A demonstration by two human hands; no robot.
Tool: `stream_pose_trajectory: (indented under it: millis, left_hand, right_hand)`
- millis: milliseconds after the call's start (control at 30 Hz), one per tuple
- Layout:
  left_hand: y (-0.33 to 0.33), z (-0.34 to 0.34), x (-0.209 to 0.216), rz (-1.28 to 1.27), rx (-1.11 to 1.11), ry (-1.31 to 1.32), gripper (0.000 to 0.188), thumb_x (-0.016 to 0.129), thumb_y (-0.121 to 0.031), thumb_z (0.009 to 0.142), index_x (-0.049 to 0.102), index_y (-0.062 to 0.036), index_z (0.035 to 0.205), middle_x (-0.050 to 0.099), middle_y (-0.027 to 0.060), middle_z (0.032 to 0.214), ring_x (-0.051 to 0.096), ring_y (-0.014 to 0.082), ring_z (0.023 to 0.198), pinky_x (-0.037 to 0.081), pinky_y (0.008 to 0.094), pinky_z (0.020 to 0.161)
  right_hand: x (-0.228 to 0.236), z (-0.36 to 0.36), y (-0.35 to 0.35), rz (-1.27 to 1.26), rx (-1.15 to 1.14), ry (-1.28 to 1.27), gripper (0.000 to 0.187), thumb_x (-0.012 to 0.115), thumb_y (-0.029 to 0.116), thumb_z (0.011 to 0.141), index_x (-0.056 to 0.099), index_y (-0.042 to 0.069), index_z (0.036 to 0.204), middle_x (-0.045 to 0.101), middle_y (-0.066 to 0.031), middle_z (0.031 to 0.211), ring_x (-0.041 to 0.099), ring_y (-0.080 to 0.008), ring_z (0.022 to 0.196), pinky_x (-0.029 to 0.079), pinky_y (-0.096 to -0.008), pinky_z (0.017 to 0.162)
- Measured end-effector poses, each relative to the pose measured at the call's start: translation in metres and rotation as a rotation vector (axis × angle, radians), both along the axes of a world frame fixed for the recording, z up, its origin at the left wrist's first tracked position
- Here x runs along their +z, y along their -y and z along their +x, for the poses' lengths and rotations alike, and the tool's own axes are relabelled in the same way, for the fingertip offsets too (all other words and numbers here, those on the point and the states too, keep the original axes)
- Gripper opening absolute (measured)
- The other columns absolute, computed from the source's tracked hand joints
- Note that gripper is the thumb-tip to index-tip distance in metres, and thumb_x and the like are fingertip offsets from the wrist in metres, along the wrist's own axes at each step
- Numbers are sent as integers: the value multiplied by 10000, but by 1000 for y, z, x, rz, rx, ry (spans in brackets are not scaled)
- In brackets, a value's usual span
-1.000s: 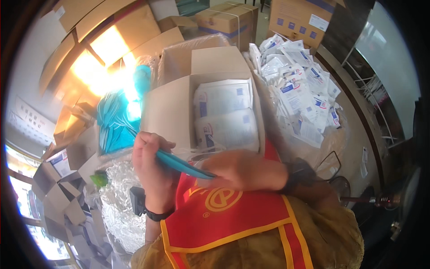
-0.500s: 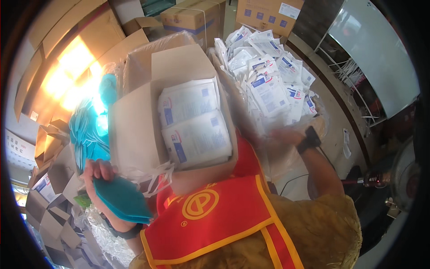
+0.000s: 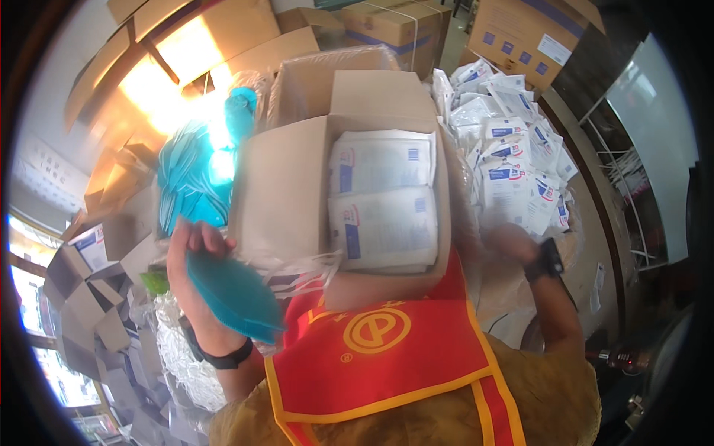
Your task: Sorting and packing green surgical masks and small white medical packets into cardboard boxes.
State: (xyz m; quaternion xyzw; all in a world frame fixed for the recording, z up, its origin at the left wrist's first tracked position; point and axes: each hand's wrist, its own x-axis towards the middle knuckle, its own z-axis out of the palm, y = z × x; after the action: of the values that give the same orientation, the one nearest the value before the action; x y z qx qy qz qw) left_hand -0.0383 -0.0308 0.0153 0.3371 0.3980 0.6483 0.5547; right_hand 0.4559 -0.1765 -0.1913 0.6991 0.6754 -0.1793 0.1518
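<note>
Packets (image 3: 387, 223) already sit in two stacks inside your box (image 3: 279, 193); many loose packets (image 3: 513, 178) lie outside, right. Your left hand (image 3: 186, 271) grips a blue-green piece (image 3: 234, 297), near left. Your right hand (image 3: 513, 247), beside the loose packets, is blurry: can't tell its fingers.

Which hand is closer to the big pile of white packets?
Right. The right hand, blurry, is at the near edge of the pile. The left hand is farther away, left of the open box, holding teal pieces.
</note>
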Motion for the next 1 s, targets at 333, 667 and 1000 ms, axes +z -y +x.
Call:
stream_pose_trajectory:
  millis: [333, 667, 1000]
  left_hand:
    - [15, -26, 54, 167, 521, -96, 258, 486, -243, 1005, 410, -156, 773, 340, -32, 639, 347, 89, 602, 368, 238, 612]
    - [0, -19, -35, 111, -244, -557, 134, 598, -121, 923, 638, -70, 806, 626, 9, 803, 524, 65, 719, 415, 240, 653]
    - [-12, 60, -62, 201, -690, -612, 103, 660, -90, 904, 696, 7, 905, 605, -38, 714, 515, 15, 671, 398, 182, 563]
  right_hand:
    - [160, -192, -122, 630, 361, -588, 180, 677, 194, 837, 647, 37, 919, 639, -132, 945, 601, -330, 936, 488, -401, 807]
    - [133, -215, -134, 666, 418, -542, 216, 711, 85, 764, 562, 32, 912, 591, -130, 911, 575, -345, 956, 472, -428, 786]
    - [181, -219, -103, 717, 314, -714, 145, 656, 40, 794, 532, 35, 869, 571, -126, 870, 585, -340, 853, 478, -414, 707]
